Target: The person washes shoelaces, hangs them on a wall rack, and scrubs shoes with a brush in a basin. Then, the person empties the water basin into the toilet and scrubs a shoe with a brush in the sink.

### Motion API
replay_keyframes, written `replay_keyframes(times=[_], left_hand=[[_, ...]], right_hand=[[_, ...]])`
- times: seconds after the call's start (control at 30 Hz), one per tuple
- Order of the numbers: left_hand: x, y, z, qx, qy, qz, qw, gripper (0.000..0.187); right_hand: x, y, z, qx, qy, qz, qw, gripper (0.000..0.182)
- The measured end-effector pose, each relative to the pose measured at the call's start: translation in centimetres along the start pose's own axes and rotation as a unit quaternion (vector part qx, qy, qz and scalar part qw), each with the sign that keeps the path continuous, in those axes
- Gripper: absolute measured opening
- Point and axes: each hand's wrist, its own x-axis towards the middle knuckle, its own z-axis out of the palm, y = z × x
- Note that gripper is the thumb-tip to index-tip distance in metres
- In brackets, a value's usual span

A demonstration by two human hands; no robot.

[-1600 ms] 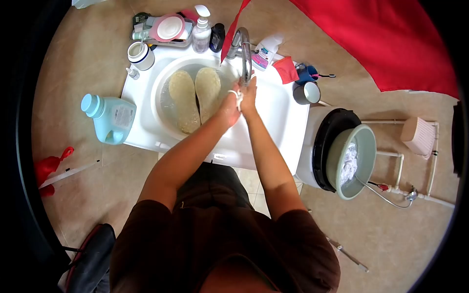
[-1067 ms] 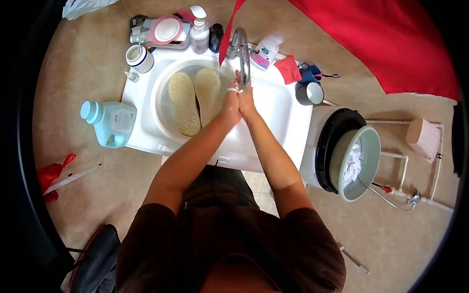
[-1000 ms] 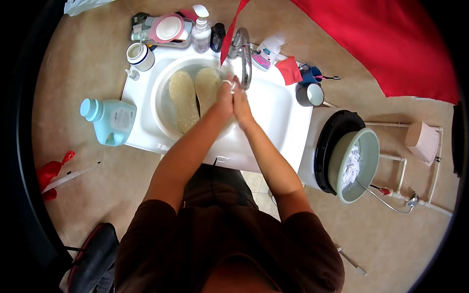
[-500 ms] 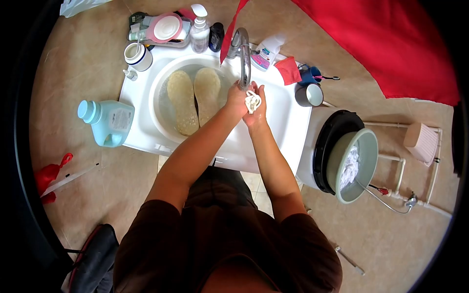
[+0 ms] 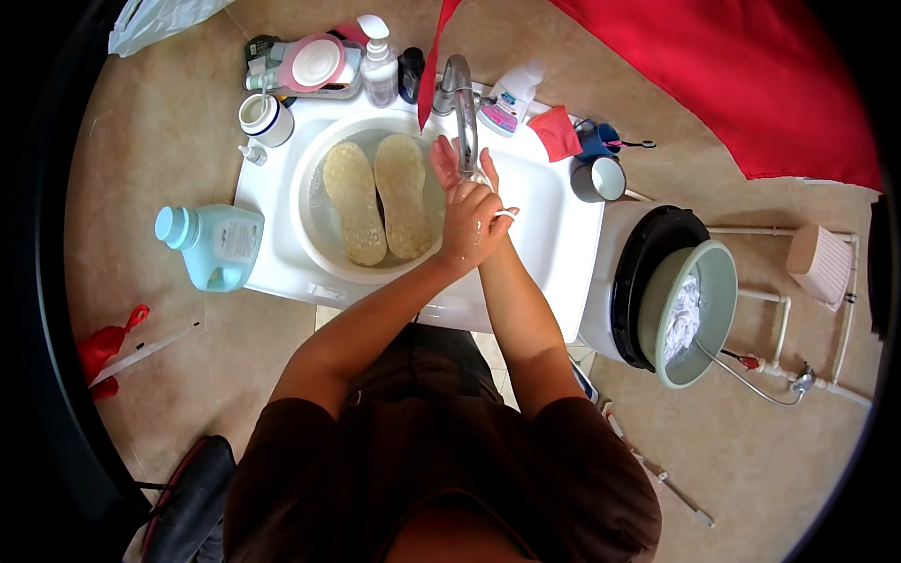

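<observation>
My left hand (image 5: 472,225) is closed around a wet white shoelace (image 5: 505,214), a loop of which sticks out beside the fingers. It lies over the palm and wrist of my right hand (image 5: 447,163), which is open, fingers apart, under the faucet (image 5: 465,113). Some white shows between the two hands, partly hidden; it could be more lace or water. Left of my hands, a pair of shoes (image 5: 404,197) rests soles up in a round white basin (image 5: 305,235) of water.
The basin stands on a white sink (image 5: 554,253). Bottles, including a pump bottle (image 5: 379,75), and cups line its back edge. A light blue jug (image 5: 211,246) is at the left. To the right, a green basin (image 5: 718,310) holds white cloth. Red fabric (image 5: 732,84) hangs above.
My left hand has moved from beside my right hand to on top of it, closing on the shoelace that lay across both palms. The camera view has shifted slightly.
</observation>
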Motion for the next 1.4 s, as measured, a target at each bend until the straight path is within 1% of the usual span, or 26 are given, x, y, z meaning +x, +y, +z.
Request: replay_keyframes(times=[0.1,0.13,0.17,0.23,0.27,0.37,0.4,0.43,0.5,0.53,0.57,0.63,0.67,0.77,0.8,0.83,0.87,0.93,0.97,1.0,1.07,1.1,1.13,1.23,1.33,1.4], left_hand=[[1.5,-3.3,0.3,-0.007,-0.072,-0.178,0.981,0.024],[2.9,-4.5,0.0,-0.007,-0.021,-0.270,0.963,0.026],[3.9,-5.6,-0.2,-0.010,0.029,-0.360,0.932,0.030],[4.2,-8.0,-0.7,0.062,0.126,-0.288,0.947,0.034],[4.1,-8.8,-0.5,0.099,0.174,-0.249,0.948,0.037],[1.4,-10.2,3.2,0.157,0.163,-0.089,0.970,0.056],[1.0,-7.0,2.0,0.035,0.080,-0.180,0.980,0.056],[-0.1,-4.6,1.4,0.019,0.056,-0.162,0.985,0.056],[-1.6,-2.2,0.7,0.030,0.046,-0.095,0.994,0.055],[-1.6,-1.8,0.5,0.025,0.044,-0.096,0.994,0.054],[-1.2,-1.9,0.6,0.020,0.042,-0.106,0.993,0.053],[-0.2,-3.1,1.3,-0.006,0.044,-0.178,0.983,0.052],[0.4,-3.7,1.6,-0.021,0.047,-0.219,0.974,0.052],[1.6,-4.1,1.9,-0.064,0.051,-0.320,0.944,0.050],[2.0,-3.6,1.7,-0.136,0.044,-0.356,0.923,0.049],[2.3,-3.1,1.4,-0.246,0.046,-0.392,0.885,0.049],[2.7,-2.7,1.1,-0.429,0.064,-0.432,0.791,0.048],[2.9,-4.2,2.1,-0.255,0.099,-0.389,0.880,0.040],[3.0,-5.3,2.9,-0.164,0.115,-0.363,0.910,0.036],[3.0,-7.2,2.7,-0.171,0.074,-0.328,0.926,0.032],[3.4,-7.0,1.5,-0.099,0.092,-0.241,0.961,0.027],[3.4,-7.1,1.3,-0.061,0.099,-0.195,0.974,0.026],[3.0,-7.4,1.2,-0.033,0.076,-0.156,0.984,0.031],[1.5,-7.6,1.0,0.053,0.008,-0.034,0.998,0.050],[-1.0,-5.4,1.0,0.058,0.011,0.037,0.998,0.056],[-0.9,-3.1,0.4,0.051,0.016,-0.011,0.999,0.055]], right_hand=[[0.4,0.9,-2.4,-0.099,-0.008,0.009,0.995,0.052],[0.3,1.3,-2.6,-0.081,-0.026,0.024,0.996,0.047],[0.2,1.5,-2.7,-0.057,-0.006,0.045,0.997,0.046],[-0.1,1.6,-2.6,-0.009,0.035,0.086,0.996,0.044],[-0.1,1.5,-2.4,0.027,0.013,0.101,0.994,0.046],[-0.1,0.2,-2.4,0.094,-0.088,0.145,0.981,0.052],[0.0,0.3,-2.5,-0.053,0.007,0.032,0.998,0.063],[0.2,0.2,-2.3,-0.066,0.031,0.032,0.997,0.066],[0.0,-0.3,-2.0,-0.094,0.086,0.030,0.991,0.072],[-0.6,-0.5,-1.7,-0.117,0.067,0.073,0.988,0.079],[-0.9,-0.4,-1.7,-0.077,0.040,0.081,0.993,0.073],[-0.9,0.5,-1.7,0.002,-0.017,0.099,0.995,0.060],[-0.2,1.1,-1.5,-0.081,-0.017,0.057,0.995,0.089],[-0.1,1.1,-2.2,-0.061,-0.007,0.078,0.995,0.087],[-0.2,0.9,-2.5,-0.064,0.006,0.077,0.995,0.082],[-0.3,0.4,-2.6,-0.069,0.018,0.074,0.995,0.078],[-0.3,0.1,-2.9,-0.073,0.030,0.071,0.994,0.073],[0.0,-0.1,-3.9,-0.006,0.014,0.073,0.997,0.055],[0.1,-0.3,-4.5,0.027,0.008,0.074,0.997,0.047],[-0.1,-0.1,-3.2,0.012,0.015,0.086,0.996,0.041],[-0.6,0.2,-3.1,0.049,0.062,0.090,0.993,0.040],[-0.7,0.3,-3.2,0.069,0.085,0.092,0.990,0.039],[-0.7,0.4,-3.4,0.067,0.067,0.086,0.992,0.040],[-1.8,-0.8,-3.1,0.091,-0.001,0.158,0.983,0.043],[-0.8,-0.8,-4.7,0.076,-0.028,0.116,0.990,0.050],[-0.2,-0.5,-5.8,0.036,0.002,0.065,0.997,0.051]])
